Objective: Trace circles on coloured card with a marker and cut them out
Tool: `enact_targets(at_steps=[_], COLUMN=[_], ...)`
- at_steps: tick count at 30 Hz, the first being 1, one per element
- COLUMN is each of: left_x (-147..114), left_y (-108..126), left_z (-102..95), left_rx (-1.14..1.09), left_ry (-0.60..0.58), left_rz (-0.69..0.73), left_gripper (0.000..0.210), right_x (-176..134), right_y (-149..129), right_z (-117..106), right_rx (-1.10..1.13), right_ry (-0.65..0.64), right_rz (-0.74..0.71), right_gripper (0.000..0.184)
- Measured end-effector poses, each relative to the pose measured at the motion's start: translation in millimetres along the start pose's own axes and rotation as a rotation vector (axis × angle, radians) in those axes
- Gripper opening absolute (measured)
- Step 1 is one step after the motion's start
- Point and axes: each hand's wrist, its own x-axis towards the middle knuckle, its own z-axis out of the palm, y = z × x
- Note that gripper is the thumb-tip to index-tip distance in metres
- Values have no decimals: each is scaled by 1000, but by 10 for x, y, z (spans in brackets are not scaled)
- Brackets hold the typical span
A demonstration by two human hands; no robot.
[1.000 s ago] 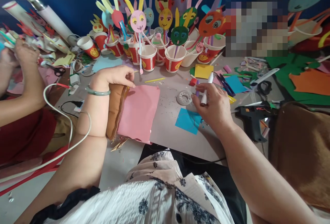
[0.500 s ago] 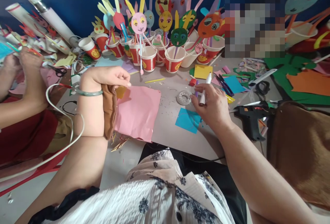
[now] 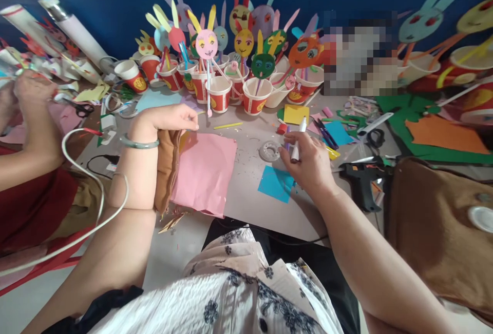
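Observation:
My right hand (image 3: 311, 162) holds a white marker (image 3: 299, 141) between thumb and fingers, its dark end pointing down. Just left of it lies a pale ring (image 3: 269, 151), like a tape core. A blue paper square (image 3: 274, 184) lies below the ring, partly reached over by that hand. My left hand (image 3: 171, 118) is bent at the wrist over a brown padded piece (image 3: 166, 177), fingers curled together with nothing visible in them. Pink paper (image 3: 203, 172) lies to the right of this piece, near those fingertips.
Paper cups (image 3: 256, 95) with rabbit-faced figures line the back. A black glue gun (image 3: 364, 182) and a brown bag (image 3: 427, 221) are at right. A white cable (image 3: 96, 170) loops over my left arm. Another person's arm (image 3: 34, 123) is at far left.
The camera has turned slightly to the right, so the scene shifts left and more of the brown bag shows. My right hand keeps the marker; my left hand stays nearly in place.

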Motion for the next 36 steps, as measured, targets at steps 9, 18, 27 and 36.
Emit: enact_targets(at_steps=[9, 18, 27, 36], left_x=[245, 263, 335, 301], left_y=[179, 436, 711, 804], left_z=[310, 602, 859, 1177], left_rx=[421, 578, 525, 414], left_ry=[30, 196, 387, 335], left_rz=[65, 41, 117, 794], left_gripper=[12, 10, 25, 17], right_x=[-12, -12, -12, -12], right_y=[-103, -148, -119, -166], right_z=[-54, -87, -62, -156], right_rx=[16, 13, 11, 206], right_ry=[-86, -119, -56, 300], right_rz=[-31, -14, -4, 192], right_gripper=[26, 27, 24, 19])
